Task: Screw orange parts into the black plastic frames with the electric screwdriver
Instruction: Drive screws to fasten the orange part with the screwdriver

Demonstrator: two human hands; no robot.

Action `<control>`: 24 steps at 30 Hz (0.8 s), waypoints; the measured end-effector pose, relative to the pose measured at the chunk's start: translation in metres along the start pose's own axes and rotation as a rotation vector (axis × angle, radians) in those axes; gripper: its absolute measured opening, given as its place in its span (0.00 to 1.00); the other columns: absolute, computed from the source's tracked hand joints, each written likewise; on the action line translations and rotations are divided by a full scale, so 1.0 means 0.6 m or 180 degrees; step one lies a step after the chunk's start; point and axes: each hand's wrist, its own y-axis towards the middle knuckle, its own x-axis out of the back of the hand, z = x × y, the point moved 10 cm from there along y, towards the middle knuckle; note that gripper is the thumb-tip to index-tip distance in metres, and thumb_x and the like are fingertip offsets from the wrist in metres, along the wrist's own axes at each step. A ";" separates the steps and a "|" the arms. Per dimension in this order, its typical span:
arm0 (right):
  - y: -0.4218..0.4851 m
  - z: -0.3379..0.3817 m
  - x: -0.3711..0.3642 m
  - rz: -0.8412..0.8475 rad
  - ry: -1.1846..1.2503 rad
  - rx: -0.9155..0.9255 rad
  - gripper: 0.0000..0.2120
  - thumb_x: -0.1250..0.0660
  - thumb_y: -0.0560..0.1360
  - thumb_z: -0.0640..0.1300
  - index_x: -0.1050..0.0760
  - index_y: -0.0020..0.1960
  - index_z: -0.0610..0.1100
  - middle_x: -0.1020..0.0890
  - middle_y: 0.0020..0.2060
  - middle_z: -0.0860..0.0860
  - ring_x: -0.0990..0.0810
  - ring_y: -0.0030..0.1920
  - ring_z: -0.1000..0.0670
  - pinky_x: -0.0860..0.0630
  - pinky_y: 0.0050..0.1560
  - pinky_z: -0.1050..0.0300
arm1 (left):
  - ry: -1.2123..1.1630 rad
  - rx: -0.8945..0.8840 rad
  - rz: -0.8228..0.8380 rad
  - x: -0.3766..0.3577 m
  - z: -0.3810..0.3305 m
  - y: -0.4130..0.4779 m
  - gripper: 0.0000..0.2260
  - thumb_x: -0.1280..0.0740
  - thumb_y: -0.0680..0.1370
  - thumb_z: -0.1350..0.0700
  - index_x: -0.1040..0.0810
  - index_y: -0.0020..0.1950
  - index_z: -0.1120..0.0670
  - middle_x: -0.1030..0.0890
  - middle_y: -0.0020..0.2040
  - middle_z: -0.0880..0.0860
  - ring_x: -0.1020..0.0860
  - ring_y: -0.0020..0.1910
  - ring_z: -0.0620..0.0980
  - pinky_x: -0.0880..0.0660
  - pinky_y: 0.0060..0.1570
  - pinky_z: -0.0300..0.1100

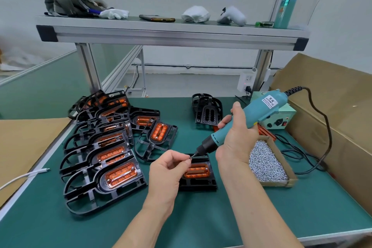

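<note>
The right hand (237, 137) grips the rigid electric screwdriver (247, 119); left fingers (181, 160) pinch a tiny, slippery screw (190, 158) at its bit.

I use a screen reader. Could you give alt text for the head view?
A right hand tilts a teal electric screwdriver while the left hand pinches a screw at its tip, above a black frame holding an orange part.
</note>
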 end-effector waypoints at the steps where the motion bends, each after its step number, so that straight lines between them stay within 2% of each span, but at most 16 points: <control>1: 0.003 -0.003 0.002 -0.0036 -0.0007 -0.0051 0.11 0.28 0.77 0.46 0.27 0.53 0.43 0.24 0.26 0.52 0.27 0.25 0.53 0.27 0.28 0.61 | 0.0013 -0.0052 -0.0033 0.000 -0.002 0.000 0.12 0.28 0.73 0.68 0.17 0.38 0.51 0.17 0.39 0.54 0.21 0.40 0.48 0.24 0.45 0.42; 7: 0.016 -0.030 0.014 -0.0181 0.0048 -0.0339 0.15 0.27 0.76 0.46 0.26 0.58 0.42 0.24 0.26 0.53 0.26 0.25 0.54 0.26 0.29 0.62 | 0.0154 -0.0310 0.0034 0.001 -0.011 0.002 0.12 0.29 0.74 0.68 0.16 0.41 0.51 0.17 0.39 0.54 0.22 0.39 0.50 0.24 0.44 0.45; 10: 0.017 -0.037 0.016 -0.0152 -0.0060 -0.0288 0.13 0.27 0.76 0.46 0.27 0.54 0.43 0.23 0.25 0.53 0.26 0.24 0.54 0.26 0.29 0.61 | 0.0546 -0.0511 0.0112 -0.002 -0.018 -0.002 0.20 0.30 0.74 0.69 0.15 0.50 0.43 0.17 0.41 0.51 0.20 0.43 0.49 0.23 0.46 0.42; 14: 0.015 -0.042 0.008 -0.0055 -0.0230 -0.0128 0.09 0.27 0.76 0.46 0.27 0.49 0.44 0.23 0.26 0.52 0.26 0.24 0.53 0.27 0.27 0.62 | 0.1339 -0.0927 0.0183 -0.005 -0.032 -0.006 0.29 0.30 0.74 0.68 0.22 0.63 0.36 0.19 0.42 0.45 0.21 0.46 0.47 0.25 0.53 0.39; 17: 0.010 -0.043 -0.002 0.0046 -0.0315 0.0009 0.09 0.27 0.75 0.46 0.28 0.47 0.46 0.23 0.25 0.52 0.26 0.24 0.53 0.27 0.28 0.62 | 0.1967 -0.1227 0.0106 -0.006 -0.044 -0.008 0.31 0.28 0.73 0.66 0.27 0.65 0.35 0.20 0.45 0.40 0.23 0.50 0.46 0.28 0.58 0.43; 20: 0.003 -0.044 -0.021 0.0228 -0.0366 0.0146 0.11 0.27 0.74 0.47 0.28 0.47 0.45 0.24 0.25 0.51 0.26 0.23 0.53 0.27 0.28 0.60 | 0.2231 -0.1255 0.0044 -0.003 -0.040 -0.005 0.30 0.26 0.73 0.64 0.28 0.66 0.37 0.20 0.43 0.38 0.24 0.52 0.43 0.29 0.61 0.48; 24: -0.007 -0.045 -0.051 0.0545 -0.0406 0.0307 0.11 0.27 0.71 0.48 0.28 0.43 0.45 0.25 0.24 0.51 0.27 0.23 0.52 0.28 0.29 0.59 | 0.2489 -0.1222 -0.0005 0.014 -0.027 -0.006 0.30 0.25 0.73 0.56 0.32 0.70 0.37 0.21 0.50 0.36 0.26 0.56 0.40 0.33 0.62 0.43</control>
